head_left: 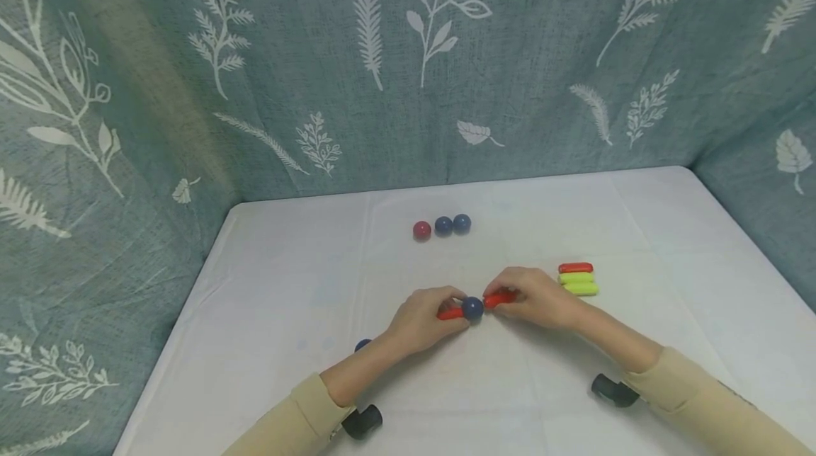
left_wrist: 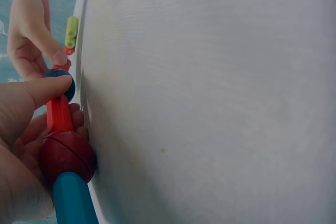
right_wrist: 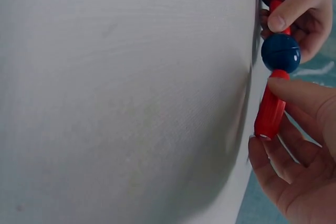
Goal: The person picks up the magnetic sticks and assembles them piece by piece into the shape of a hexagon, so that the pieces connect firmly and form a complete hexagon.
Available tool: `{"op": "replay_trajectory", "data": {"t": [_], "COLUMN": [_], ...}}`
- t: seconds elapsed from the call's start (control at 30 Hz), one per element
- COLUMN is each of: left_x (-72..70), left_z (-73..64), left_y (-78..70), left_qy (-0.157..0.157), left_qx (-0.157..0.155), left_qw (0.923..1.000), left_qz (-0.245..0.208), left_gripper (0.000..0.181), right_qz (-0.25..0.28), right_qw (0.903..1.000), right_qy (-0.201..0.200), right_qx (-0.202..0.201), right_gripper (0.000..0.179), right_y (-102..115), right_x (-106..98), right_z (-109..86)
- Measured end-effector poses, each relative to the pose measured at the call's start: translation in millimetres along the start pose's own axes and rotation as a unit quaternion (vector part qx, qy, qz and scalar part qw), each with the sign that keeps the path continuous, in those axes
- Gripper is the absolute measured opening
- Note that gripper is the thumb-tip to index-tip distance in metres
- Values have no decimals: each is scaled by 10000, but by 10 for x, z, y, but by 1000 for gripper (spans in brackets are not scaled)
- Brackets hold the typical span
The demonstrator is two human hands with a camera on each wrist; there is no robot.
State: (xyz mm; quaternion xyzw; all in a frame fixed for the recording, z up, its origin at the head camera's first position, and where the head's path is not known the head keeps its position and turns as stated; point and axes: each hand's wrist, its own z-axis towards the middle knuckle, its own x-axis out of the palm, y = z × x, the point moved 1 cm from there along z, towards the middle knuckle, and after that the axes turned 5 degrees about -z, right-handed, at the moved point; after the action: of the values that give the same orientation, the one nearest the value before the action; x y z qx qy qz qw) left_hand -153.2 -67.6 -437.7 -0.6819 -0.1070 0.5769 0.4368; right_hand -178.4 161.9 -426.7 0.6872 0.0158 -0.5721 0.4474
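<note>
My left hand (head_left: 426, 320) grips a chain of toy pieces: a blue ball (head_left: 472, 309), a red rod (left_wrist: 60, 115), a red ball (left_wrist: 67, 156) and a teal rod (left_wrist: 75, 199). In the left wrist view the thumb lies across the blue ball and the other fingers curl under the red rod. My right hand (head_left: 534, 299) pinches a second red rod (right_wrist: 271, 107) between thumb and fingers. That rod's inner end is right at the blue ball, in line with the chain. Part of the chain is hidden behind the left hand in the head view.
Farther back on the white table (head_left: 287, 258) sit a red ball (head_left: 422, 231) and two blue balls (head_left: 462, 223). Right of the right hand lie a red rod (head_left: 576, 268) and two yellow-green rods (head_left: 581, 289). Another blue ball (head_left: 363, 345) peeks out behind the left forearm. Patterned curtains (head_left: 395, 137) surround the table.
</note>
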Motion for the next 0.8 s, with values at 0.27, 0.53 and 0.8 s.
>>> {"op": "replay_trajectory", "data": {"t": [0.27, 0.53, 0.8], "left_x": [23, 67, 140], "left_z": [24, 52, 122], "left_y": [-22, -69, -125], "left_qy": [74, 13, -122], "left_qx": [-38, -85, -94], "left_qw": [10000, 9999, 9998], "left_qz": [-36, -67, 154], "left_gripper": [33, 37, 29], "right_qz": [-47, -3, 133], "right_qw": [10000, 9998, 9998], "right_qy": [69, 36, 53], "right_qx": [3, -181, -147], "right_gripper": [26, 25, 26], "right_y": [-6, -36, -4], "right_x": [11, 20, 29], "right_z": [-22, -26, 6]}}
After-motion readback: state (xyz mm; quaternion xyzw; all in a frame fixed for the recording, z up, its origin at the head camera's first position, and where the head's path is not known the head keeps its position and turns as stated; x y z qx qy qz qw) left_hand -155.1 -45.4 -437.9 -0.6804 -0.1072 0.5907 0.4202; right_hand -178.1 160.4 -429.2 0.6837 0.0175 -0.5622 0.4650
